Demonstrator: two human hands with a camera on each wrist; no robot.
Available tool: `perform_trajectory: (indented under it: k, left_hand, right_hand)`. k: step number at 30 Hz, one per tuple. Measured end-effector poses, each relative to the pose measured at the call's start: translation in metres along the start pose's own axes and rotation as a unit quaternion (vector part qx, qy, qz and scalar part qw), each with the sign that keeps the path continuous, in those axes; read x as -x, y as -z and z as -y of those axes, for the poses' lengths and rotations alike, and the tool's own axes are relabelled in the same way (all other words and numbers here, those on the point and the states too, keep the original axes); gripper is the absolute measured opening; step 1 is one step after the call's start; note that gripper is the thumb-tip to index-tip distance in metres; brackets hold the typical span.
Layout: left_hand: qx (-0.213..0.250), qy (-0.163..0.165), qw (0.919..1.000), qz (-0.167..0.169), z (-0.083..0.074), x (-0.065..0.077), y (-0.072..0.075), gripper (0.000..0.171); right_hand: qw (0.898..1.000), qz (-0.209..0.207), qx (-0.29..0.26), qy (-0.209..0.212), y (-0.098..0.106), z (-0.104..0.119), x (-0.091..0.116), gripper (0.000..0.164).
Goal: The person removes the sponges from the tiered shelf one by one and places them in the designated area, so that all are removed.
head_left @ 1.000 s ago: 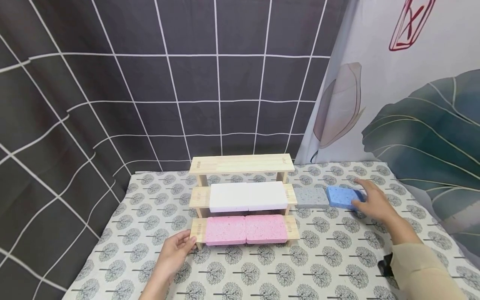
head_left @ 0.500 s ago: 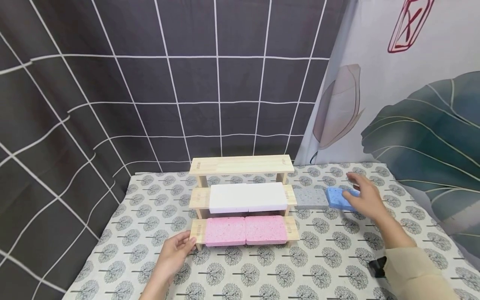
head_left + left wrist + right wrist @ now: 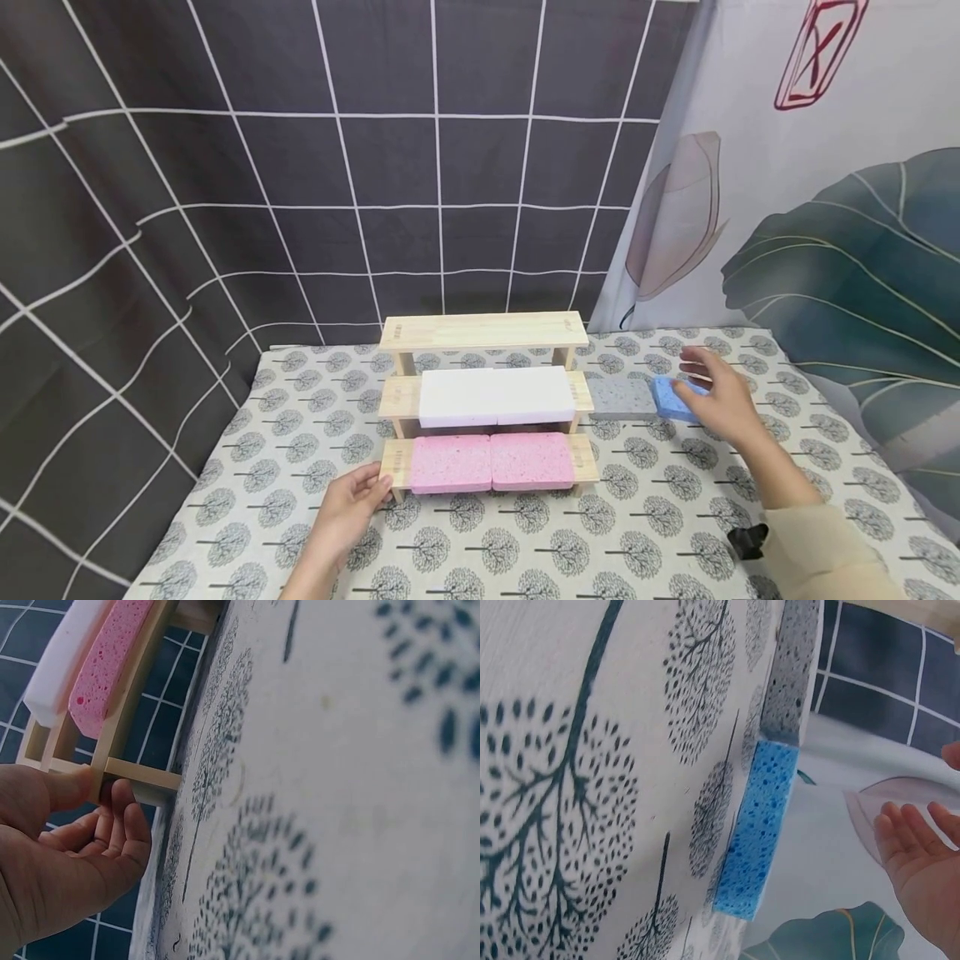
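Note:
A three-step wooden rack [image 3: 483,332] stands on the table. My left hand [image 3: 347,508] pinches the left end of its lowest step between thumb and fingers, as the left wrist view also shows. Two pink sponges [image 3: 452,463] lie side by side on that step, and two white sponge blocks [image 3: 495,395] on the middle one. Right of the rack, a grey sponge [image 3: 621,397] and a blue sponge [image 3: 667,398] lie end to end on the cloth. My right hand [image 3: 722,398] hovers above the blue sponge with fingers apart, holding nothing; the right wrist view shows a gap between them.
A tree-patterned cloth [image 3: 495,546] covers the table. Behind it hangs a dark gridded curtain [image 3: 480,158], and at the right a white curtain [image 3: 750,275] with leaf prints. The rack's top step bears nothing.
My right hand has moved a little to the left, from the right end of the blue sponge to above it. The left hand and the sponges have stayed put.

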State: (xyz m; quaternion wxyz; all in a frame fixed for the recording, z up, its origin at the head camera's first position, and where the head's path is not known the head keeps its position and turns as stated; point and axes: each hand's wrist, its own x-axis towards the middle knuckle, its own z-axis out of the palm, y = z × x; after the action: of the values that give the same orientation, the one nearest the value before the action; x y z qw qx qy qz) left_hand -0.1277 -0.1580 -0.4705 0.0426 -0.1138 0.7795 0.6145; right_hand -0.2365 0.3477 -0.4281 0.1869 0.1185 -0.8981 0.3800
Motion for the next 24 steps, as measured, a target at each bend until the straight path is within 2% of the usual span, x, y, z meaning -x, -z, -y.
perform_trajectory:
  k: [8,14,24]
  left_hand:
    - [0.003,0.000,1.0000,0.000,0.002,-0.001,0.000,0.046]
    - [0.003,-0.001,1.0000,0.002,0.002,-0.001,0.000,0.046]
    - [-0.002,-0.002,1.0000,-0.001,0.000,0.001,-0.001,0.045]
  right_hand:
    - [1.000,0.002,-0.012,0.000,-0.006,0.014,0.005,0.053]
    - [1.000,0.009,-0.015,-0.008,-0.012,0.017,0.008,0.056]
    - [1.000,0.014,-0.023,0.009,-0.022,0.019,0.010,0.051]
